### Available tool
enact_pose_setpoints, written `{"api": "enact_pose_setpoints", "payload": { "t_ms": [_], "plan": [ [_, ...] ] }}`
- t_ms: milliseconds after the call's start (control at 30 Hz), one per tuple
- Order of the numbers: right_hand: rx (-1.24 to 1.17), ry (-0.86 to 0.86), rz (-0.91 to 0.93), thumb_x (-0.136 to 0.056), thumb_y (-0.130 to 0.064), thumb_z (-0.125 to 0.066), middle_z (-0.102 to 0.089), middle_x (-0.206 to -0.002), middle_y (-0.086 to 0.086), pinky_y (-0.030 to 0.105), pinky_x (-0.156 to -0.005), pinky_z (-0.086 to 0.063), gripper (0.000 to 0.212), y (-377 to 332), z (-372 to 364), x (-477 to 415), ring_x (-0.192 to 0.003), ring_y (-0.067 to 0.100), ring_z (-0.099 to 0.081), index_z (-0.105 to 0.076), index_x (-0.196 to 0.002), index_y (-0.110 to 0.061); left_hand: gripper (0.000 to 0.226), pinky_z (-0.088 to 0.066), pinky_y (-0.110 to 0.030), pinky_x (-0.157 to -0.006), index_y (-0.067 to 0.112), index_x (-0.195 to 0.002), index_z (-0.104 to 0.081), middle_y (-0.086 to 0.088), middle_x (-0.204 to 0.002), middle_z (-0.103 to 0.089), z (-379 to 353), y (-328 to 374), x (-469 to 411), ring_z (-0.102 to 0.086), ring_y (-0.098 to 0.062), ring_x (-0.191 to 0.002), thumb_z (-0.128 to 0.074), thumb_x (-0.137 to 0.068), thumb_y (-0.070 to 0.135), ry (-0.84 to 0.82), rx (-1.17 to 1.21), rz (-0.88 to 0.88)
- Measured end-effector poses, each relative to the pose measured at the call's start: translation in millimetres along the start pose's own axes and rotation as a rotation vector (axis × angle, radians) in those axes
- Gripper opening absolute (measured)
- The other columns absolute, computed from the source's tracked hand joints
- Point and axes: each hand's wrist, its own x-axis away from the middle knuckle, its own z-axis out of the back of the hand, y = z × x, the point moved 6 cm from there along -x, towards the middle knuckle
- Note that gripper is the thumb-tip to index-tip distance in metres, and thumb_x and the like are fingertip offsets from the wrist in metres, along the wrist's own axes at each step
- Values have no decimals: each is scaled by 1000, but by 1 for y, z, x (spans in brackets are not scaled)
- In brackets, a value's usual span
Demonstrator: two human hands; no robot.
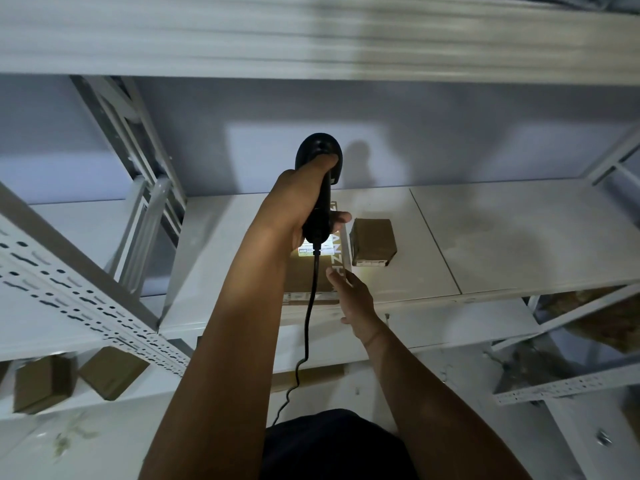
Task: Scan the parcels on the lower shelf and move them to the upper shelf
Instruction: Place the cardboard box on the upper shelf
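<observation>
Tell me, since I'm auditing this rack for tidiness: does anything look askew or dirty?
Yes. At lower left, one small brown box sits turned at an angle to the perforated beam, unlike the box beside it. The white surface below them bears greenish-brown smears.

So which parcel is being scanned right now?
The flat box under the scanner, its white label glowing; the small brown parcel sits off to its right, the two parcels lower left on another shelf.
</observation>
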Motion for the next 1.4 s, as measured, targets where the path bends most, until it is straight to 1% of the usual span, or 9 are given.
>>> {"api": "enact_pose_setpoints", "payload": {
  "t_ms": [167, 400, 533, 700, 833, 933, 1100, 1200, 1400],
  "plan": [
    [-10, 3, 11, -92, -64, -57, -59, -101, -19, 56, -106, -47, 23, -1, 0, 0, -111, 19, -55, -57, -107, -46, 48, -53, -28, -46, 12, -134, -49, -14, -104, -58, -1, 4, 0, -74, -26, -59, -63, -98, 39, 1, -45, -36],
    [20, 27, 47, -92, -67, -55, -65, -123, -8, 50, -107, -47, 49, 0, -1, -3, -113, 17, -56, -63, -129, -36, 46, -55, -29, -48, 9, -131, -51, -17, -105, -61, 2, 5, -2, -73, -26, -59, -64, -98, 38, 18, -49, -72],
    [40, 31, 99, -94, -64, -54, -67, -130, -4, 39, -105, -44, 49, -3, -2, -1, -112, 15, -56, -65, -130, -32, 45, -55, -31, -49, 7, -126, -55, -16, -97, -61, 6, 3, -3, -70, -26, -54, -66, -96, 38, 55, -35, -85],
    [34, 34, 107, -94, -64, -55, -67, -129, -5, 45, -110, -43, 48, -3, -2, -1, -119, 19, -58, -65, -129, -33, 41, -57, -33, -54, 7, -115, -59, -15, -92, -61, 10, 1, -6, -68, -25, -51, -69, -93, 40, 87, -35, -112],
    [31, 29, 107, -96, -62, -53, -65, -133, -4, 44, -110, -42, 48, -3, -2, 1, -114, 16, -56, -64, -130, -31, 36, -58, -33, -56, 10, -109, -59, -15, -91, -62, 10, 1, -7, -67, -23, -50, -68, -93, 41, 89, -50, -138],
    [31, 27, 105, -96, -61, -53, -64, -136, -3, 43, -110, -42, 48, -4, -2, 1, -123, 20, -56, -63, -132, -30, 35, -59, -34, -58, 12, -107, -60, -14, -92, -62, 10, -1, -8, -68, -24, -53, -68, -93, 43, 90, -62, -140],
    [0, 30, 89, -96, -60, -55, -62, -138, -2, 37, -103, -40, 52, -3, -3, 2, -126, 22, -54, -60, -137, -28, 31, -63, -49, -77, 14, -96, -63, -11, -84, -64, 12, 0, -10, -66, -27, -66, -66, -93, 45, 102, -81, -172],
    [10, 28, 86, -95, -62, -53, -63, -136, -2, 36, -99, -40, 51, -3, -3, 1, -119, 19, -55, -60, -135, -31, 30, -60, -55, -85, 15, -90, -64, -7, -78, -64, 13, 3, -10, -63, -27, -68, -67, -92, 45, 113, -87, -195],
    [-4, 20, 90, -96, -60, -54, -65, -129, -5, 33, -95, -39, 46, -2, -3, 1, -111, 16, -54, -61, -132, -34, 30, -62, -44, -69, 14, -89, -63, -6, -76, -62, 11, 4, -7, -61, -28, -65, -66, -94, 43, 91, -95, -215]
  ]
}}
